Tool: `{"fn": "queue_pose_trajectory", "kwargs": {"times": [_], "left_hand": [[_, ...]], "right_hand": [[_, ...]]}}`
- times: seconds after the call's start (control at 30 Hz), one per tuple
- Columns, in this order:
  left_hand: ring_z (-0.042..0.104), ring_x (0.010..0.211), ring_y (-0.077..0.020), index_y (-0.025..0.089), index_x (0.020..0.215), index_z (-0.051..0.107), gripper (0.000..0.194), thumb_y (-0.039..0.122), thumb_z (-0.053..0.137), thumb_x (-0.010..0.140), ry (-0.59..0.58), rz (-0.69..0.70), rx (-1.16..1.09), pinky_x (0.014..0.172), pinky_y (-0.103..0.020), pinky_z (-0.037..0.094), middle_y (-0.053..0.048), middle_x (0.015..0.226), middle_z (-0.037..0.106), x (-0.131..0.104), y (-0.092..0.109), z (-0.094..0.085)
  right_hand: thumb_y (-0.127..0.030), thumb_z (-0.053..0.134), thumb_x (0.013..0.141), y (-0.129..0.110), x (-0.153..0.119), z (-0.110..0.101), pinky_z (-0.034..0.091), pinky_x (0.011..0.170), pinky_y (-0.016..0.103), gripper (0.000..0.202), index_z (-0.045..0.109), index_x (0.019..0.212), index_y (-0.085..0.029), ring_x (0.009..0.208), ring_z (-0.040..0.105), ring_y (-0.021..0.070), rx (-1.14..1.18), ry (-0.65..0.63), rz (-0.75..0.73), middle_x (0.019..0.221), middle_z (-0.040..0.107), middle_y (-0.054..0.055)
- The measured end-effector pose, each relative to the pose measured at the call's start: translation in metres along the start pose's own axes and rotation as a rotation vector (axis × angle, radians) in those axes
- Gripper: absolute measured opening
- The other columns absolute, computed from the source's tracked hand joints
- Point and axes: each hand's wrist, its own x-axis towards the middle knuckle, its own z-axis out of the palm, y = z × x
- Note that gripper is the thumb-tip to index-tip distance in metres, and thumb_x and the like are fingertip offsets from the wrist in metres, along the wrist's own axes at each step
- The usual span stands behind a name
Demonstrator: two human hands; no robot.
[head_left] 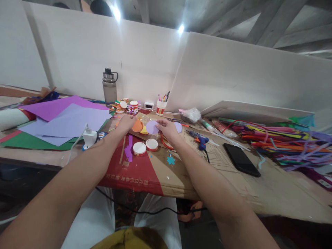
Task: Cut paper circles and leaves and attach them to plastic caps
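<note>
My right hand point(168, 130) pinches the edge of a lilac paper circle point(151, 127) between thumb and fingers. My left hand point(126, 123) has its fingers curled at the edge of an orange paper circle point(137, 126); the fingertips are small and partly hidden. Between the two circles a yellow paper piece point(144, 130) shows. A second lilac circle point(177, 127) lies just beyond my right hand. Closer to me, two white round lids with red rims, a left lid point(139, 148) and a right lid point(151, 144), rest on the cardboard beside a purple paper strip point(129, 150).
A teal paper flower point(170, 159), blue glue gun point(202, 141) and black phone point(241, 159) lie rightward. Coloured strips point(282, 141) crowd the far right. Paper sheets point(75, 121) and a white plug point(89, 137) lie left. Behind stand a bottle point(109, 88) and a pen cup point(161, 106).
</note>
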Motion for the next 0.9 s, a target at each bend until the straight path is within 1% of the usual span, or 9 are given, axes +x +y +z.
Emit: {"fn": "queue_pose_trajectory", "kwargs": {"times": [0.1, 0.27, 0.37, 0.43, 0.5, 0.6, 0.67, 0.77, 0.9], "left_hand": [[0.062, 0.093, -0.0294, 0.022, 0.041, 0.047, 0.034, 0.017, 0.07, 0.066, -0.024, 0.023, 0.222, 0.077, -0.03, 0.044, -0.007, 0.054, 0.054, 0.005, -0.001, -0.003], [0.064, 0.091, -0.035, 0.021, 0.042, 0.05, 0.035, 0.024, 0.074, 0.067, -0.08, 0.045, 0.563, 0.084, -0.037, 0.044, -0.009, 0.054, 0.054, 0.005, -0.004, -0.004], [0.064, 0.095, -0.0339, 0.021, 0.047, 0.052, 0.034, 0.031, 0.073, 0.072, -0.038, 0.181, 0.687, 0.085, -0.036, 0.045, -0.012, 0.065, 0.063, 0.002, 0.0, -0.005], [0.064, 0.094, -0.0302, 0.02, 0.053, 0.057, 0.032, 0.036, 0.068, 0.078, 0.005, 0.292, 0.61, 0.084, -0.034, 0.046, -0.012, 0.072, 0.067, -0.001, 0.004, -0.004], [0.064, 0.086, -0.0253, 0.019, 0.063, 0.063, 0.032, 0.041, 0.061, 0.085, -0.036, 0.314, 0.393, 0.077, -0.031, 0.047, -0.011, 0.077, 0.069, -0.005, 0.008, 0.001], [0.063, 0.07, -0.0192, 0.015, 0.077, 0.07, 0.043, 0.053, 0.052, 0.089, -0.35, 0.153, -0.092, 0.059, -0.027, 0.046, -0.011, 0.079, 0.07, -0.015, 0.01, 0.014], [0.06, 0.064, -0.0157, 0.014, 0.081, 0.07, 0.038, 0.051, 0.063, 0.083, -0.513, 0.141, -0.23, 0.056, -0.025, 0.045, -0.009, 0.077, 0.069, -0.023, 0.009, 0.022], [0.055, 0.06, -0.0112, 0.013, 0.081, 0.072, 0.027, 0.037, 0.077, 0.07, -0.465, 0.195, -0.182, 0.054, -0.022, 0.043, -0.004, 0.074, 0.067, -0.032, 0.007, 0.028], [0.052, 0.055, -0.0086, 0.013, 0.081, 0.072, 0.024, 0.032, 0.075, 0.068, -0.404, 0.185, -0.196, 0.051, -0.021, 0.041, -0.001, 0.071, 0.067, -0.034, 0.005, 0.027]], "right_hand": [[-0.015, 0.063, 0.078, 0.0, 0.001, 0.0, 0.044, 0.049, 0.018, 0.014, 0.066, 0.091, -0.018, 0.054, 0.052, 0.0067, -0.009, 0.021, 0.023, 0.073, 0.065, -0.003], [-0.015, 0.063, 0.079, -0.001, 0.001, 0.0, 0.045, 0.049, 0.018, 0.011, 0.066, 0.089, -0.017, 0.054, 0.054, 0.0068, 0.019, 0.044, 0.036, 0.071, 0.065, -0.003], [-0.015, 0.062, 0.08, -0.001, 0.001, 0.0, 0.045, 0.047, 0.018, 0.009, 0.065, 0.088, -0.017, 0.055, 0.055, 0.0072, 0.038, 0.055, 0.035, 0.072, 0.065, -0.002], [-0.015, 0.062, 0.08, -0.001, 0.001, 0.0, 0.046, 0.047, 0.018, 0.008, 0.065, 0.088, -0.017, 0.055, 0.056, 0.0074, 0.057, 0.053, 0.032, 0.072, 0.065, -0.003], [-0.016, 0.063, 0.079, -0.001, 0.002, 0.001, 0.047, 0.047, 0.019, 0.008, 0.064, 0.087, -0.017, 0.055, 0.057, 0.0076, 0.089, 0.049, 0.02, 0.072, 0.065, -0.003], [-0.02, 0.067, 0.075, -0.001, 0.001, 0.002, 0.05, 0.05, 0.019, 0.011, 0.062, 0.085, -0.017, 0.057, 0.059, 0.0082, 0.14, 0.052, -0.015, 0.073, 0.066, -0.002], [-0.024, 0.072, 0.071, -0.001, 0.001, 0.003, 0.052, 0.052, 0.02, 0.017, 0.061, 0.083, -0.017, 0.058, 0.059, 0.0087, 0.169, 0.042, -0.049, 0.072, 0.066, -0.002], [-0.034, 0.078, 0.067, -0.001, 0.0, 0.003, 0.054, 0.053, 0.021, 0.026, 0.061, 0.08, -0.018, 0.06, 0.059, 0.0093, 0.188, 0.0, -0.085, 0.073, 0.066, -0.002], [-0.039, 0.078, 0.065, 0.001, 0.001, 0.002, 0.053, 0.053, 0.022, 0.03, 0.064, 0.084, -0.02, 0.067, 0.06, 0.0111, 0.179, -0.048, -0.11, 0.079, 0.067, -0.001]]}}
